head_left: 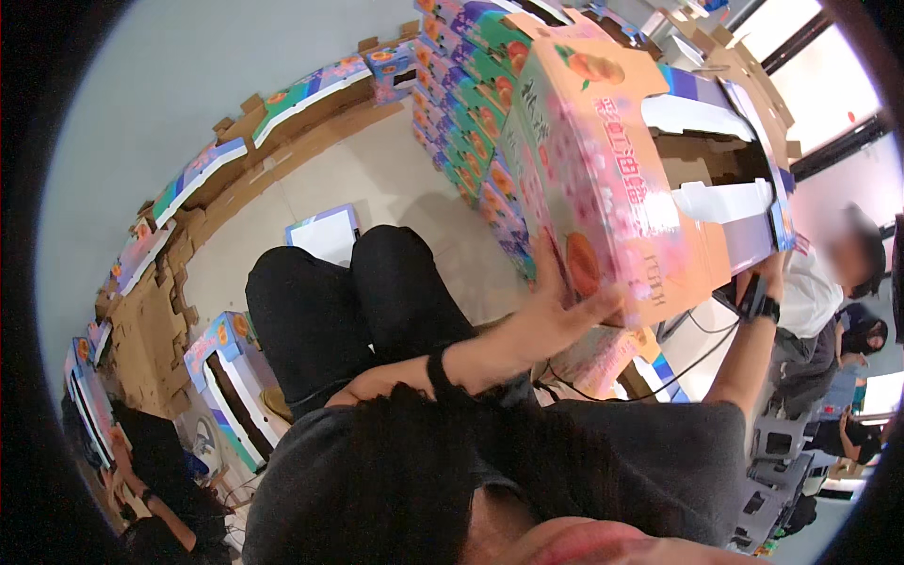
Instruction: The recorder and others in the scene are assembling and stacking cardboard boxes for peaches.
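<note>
Up at the right, both my hands hold a peach-and-pink fruit carton (603, 169) tilted off the floor. Peaches and blossoms are printed on it, and a wide opening in its upper side shows bare brown cardboard inside. My left hand (574, 306) presses on the carton's near lower corner, thumb and fingers spread along its faces. At the right end, my right hand (774, 268) grips the edge, its fingers partly hidden by the carton. Directly behind stands a tall stack of similar cartons (461, 122), which the held one partly covers.
Cartons (311, 94) line the wall, and brown cardboard (151, 339) lies at left. A white-topped box (323, 231) lies beyond my knees; another carton (231, 377) stands left of them. A black cable (650, 397) hangs below the held carton. People (815, 292) and grey stools (777, 438) are at right.
</note>
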Demonstrator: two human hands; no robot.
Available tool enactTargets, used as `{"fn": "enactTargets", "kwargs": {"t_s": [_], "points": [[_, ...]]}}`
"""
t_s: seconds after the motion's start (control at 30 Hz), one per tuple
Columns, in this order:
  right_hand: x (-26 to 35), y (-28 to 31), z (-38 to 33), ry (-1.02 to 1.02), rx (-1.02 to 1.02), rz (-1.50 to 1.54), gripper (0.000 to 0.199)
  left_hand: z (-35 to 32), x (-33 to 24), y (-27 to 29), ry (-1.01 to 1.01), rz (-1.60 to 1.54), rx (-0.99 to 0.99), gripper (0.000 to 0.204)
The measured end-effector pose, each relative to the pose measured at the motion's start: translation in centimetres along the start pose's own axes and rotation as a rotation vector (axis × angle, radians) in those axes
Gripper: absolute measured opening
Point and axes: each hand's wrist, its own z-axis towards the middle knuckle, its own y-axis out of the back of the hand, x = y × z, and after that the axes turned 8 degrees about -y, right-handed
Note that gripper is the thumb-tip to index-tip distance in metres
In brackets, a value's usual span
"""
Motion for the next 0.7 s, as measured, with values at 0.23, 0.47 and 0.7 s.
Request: {"fn": "enactTargets", "kwargs": {"t_s": [0.23,0.47,0.7], "points": [[0.5,-0.3,10.3,0.164,-0.17,0.138,0.072,1.4,2.6,-1.9,0.084,0.077,-0.147,0.127],[-2.6,3.0,8.0,0.249,-0.321,0.159,0.074,1.4,1.6,1.9,0.147,0.163,-0.337,0.093],[-9.9,-8.5,-5.9,0.13,-0.192,0.315,0.074,15.2,-2.4,15.0,-0.139,0.384,-0.317,0.062]]}}
